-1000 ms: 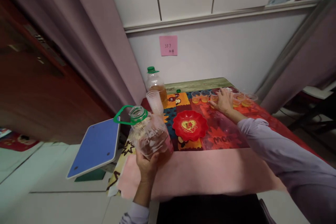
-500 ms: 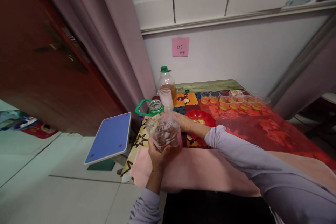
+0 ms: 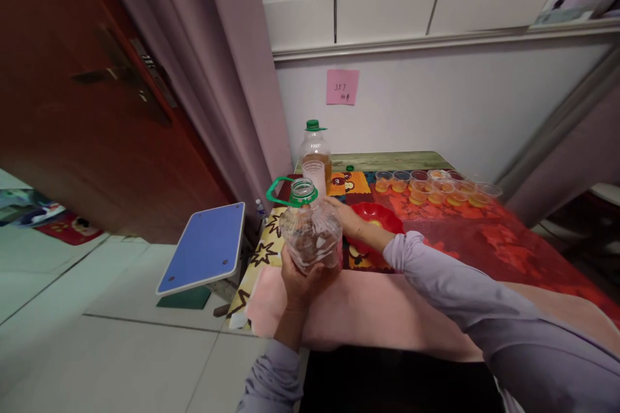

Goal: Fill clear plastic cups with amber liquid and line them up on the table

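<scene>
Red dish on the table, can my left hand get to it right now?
Probably not easily: your left hand is cradling the open bottle, and your right forearm crosses the view of the red dish. Its far rim shows uncovered beyond that forearm.

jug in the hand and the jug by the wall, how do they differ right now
The front jug has a bare, open mouth, while the back jug wears a green cap. The left hand grips the front jug; the back jug stands near the wall, with no hand on it. Both are clear with green fittings at the neck.
</scene>
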Motion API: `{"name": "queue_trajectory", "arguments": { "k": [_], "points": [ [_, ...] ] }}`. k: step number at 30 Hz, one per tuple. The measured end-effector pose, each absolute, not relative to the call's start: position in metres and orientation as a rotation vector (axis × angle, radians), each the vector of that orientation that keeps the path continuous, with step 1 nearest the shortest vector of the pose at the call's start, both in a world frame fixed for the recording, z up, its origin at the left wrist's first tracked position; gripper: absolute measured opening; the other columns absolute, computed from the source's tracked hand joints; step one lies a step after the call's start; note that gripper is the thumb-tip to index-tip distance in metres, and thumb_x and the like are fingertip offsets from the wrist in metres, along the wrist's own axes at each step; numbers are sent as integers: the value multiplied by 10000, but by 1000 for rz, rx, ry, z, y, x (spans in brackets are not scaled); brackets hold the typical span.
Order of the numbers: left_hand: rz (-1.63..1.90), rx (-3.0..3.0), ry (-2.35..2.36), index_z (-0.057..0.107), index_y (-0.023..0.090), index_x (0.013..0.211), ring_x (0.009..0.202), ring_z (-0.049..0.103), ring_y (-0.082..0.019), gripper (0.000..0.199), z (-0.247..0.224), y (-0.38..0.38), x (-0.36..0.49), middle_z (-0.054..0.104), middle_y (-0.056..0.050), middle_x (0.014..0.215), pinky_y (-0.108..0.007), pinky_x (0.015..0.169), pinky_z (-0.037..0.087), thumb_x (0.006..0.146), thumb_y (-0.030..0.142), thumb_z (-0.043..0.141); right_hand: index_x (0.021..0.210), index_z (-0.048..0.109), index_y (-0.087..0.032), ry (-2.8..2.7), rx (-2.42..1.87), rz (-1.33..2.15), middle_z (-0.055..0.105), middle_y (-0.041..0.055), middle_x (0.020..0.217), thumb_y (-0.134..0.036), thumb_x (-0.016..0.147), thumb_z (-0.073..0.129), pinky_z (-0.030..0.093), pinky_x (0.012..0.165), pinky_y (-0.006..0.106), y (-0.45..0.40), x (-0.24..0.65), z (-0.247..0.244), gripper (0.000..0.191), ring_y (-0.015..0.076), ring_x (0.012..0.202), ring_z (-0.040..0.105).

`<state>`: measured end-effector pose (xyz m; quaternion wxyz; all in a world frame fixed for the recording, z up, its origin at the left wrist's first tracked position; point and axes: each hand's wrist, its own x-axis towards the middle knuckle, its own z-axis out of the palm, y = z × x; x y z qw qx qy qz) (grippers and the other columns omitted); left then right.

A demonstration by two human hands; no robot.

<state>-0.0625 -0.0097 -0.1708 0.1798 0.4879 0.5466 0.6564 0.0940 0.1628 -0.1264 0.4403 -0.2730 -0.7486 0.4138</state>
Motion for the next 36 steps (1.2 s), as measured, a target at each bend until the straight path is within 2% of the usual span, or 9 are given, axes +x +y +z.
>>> {"name": "queue_trajectory", "arguments": {
  "k": [3, 6, 10, 14, 19, 27, 29, 32, 36],
  "points": [
    [1858, 1378, 1526, 534, 145, 1411, 1103, 787, -378, 1054, -169, -10, -61, 770, -203, 1232, -472, 880, 658, 657, 810, 850, 927, 778, -218, -2007, -727, 763, 658, 141, 1534, -324, 966, 724, 432, 1269, 533, 170, 137, -123, 125, 320, 1456, 595],
    [1856, 1371, 1509, 530, 152, 1432, 1079, 793, -372, 1051, -167, -9, -60, 776, -190, 1217, -466, 865, 660, 662, 786, 861, 983, 769, -222, -2134, -879, 393, 611, 173, 1577, -301, 977, 669, 473, 1233, 554, 179, 189, -128, 128, 326, 1444, 620],
    [1844, 1361, 1491, 539, 159, 1434, 1097, 788, -377, 1028, -163, -10, -61, 773, -192, 1231, -480, 893, 657, 661, 740, 888, 1011, 760, -205, -2135, -1091, 255, 636, 209, 1517, -298, 961, 671, 506, 1204, 576, 183, 238, -151, 139, 348, 1374, 670],
    [1848, 1333, 1463, 551, 171, 1420, 1079, 792, -382, 994, -160, -11, -60, 780, -192, 1208, -505, 888, 659, 668, 721, 897, 1133, 756, -168, -2117, -1131, 269, 632, 252, 1506, -277, 950, 650, 526, 1177, 616, 176, 247, -174, 238, 375, 1361, 674],
    [1872, 1314, 1449, 562, 175, 1414, 1078, 794, -377, 1016, -158, -8, -59, 782, -195, 1207, -494, 888, 663, 642, 737, 910, 1430, 662, -206, -2114, -1112, 300, 603, 203, 1571, -279, 974, 612, 479, 1234, 605, 165, 240, -181, 464, 338, 1451, 607],
    [1843, 1321, 1533, 543, 155, 1431, 1116, 790, -383, 1097, -162, -8, -59, 771, -212, 1238, -497, 915, 660, 623, 821, 868, 1625, 489, -209, -1928, -1135, 312, 423, 215, 1729, -436, 978, 685, 392, 1297, 636, 124, 223, -140, 713, 383, 1609, 419],
    [1833, 1325, 1565, 546, 155, 1426, 1121, 787, -380, 1099, -163, -9, -61, 772, -204, 1230, -481, 909, 657, 620, 832, 863, 1600, 521, -220, -1773, -1055, 369, 483, 200, 1690, -495, 1008, 660, 381, 1313, 599, 104, 200, -127, 668, 359, 1596, 439],
    [1834, 1330, 1606, 547, 154, 1408, 1122, 784, -372, 1102, -165, -8, -62, 767, -196, 1220, -458, 900, 650, 613, 856, 847, 1514, 616, -258, -1572, -913, 720, 661, 155, 1526, -589, 1039, 601, 482, 1239, 531, 79, 150, -118, 579, 328, 1430, 619],
    [1872, 1333, 1578, 544, 161, 1390, 1111, 781, -349, 1071, -167, -6, -62, 754, -202, 1236, -449, 914, 641, 632, 857, 837, 1411, 697, -248, -1365, -771, 1224, 732, 112, 1451, -798, 1033, 428, 481, 1241, 504, 71, 90, -127, 720, 323, 1415, 640]
  ]
}}
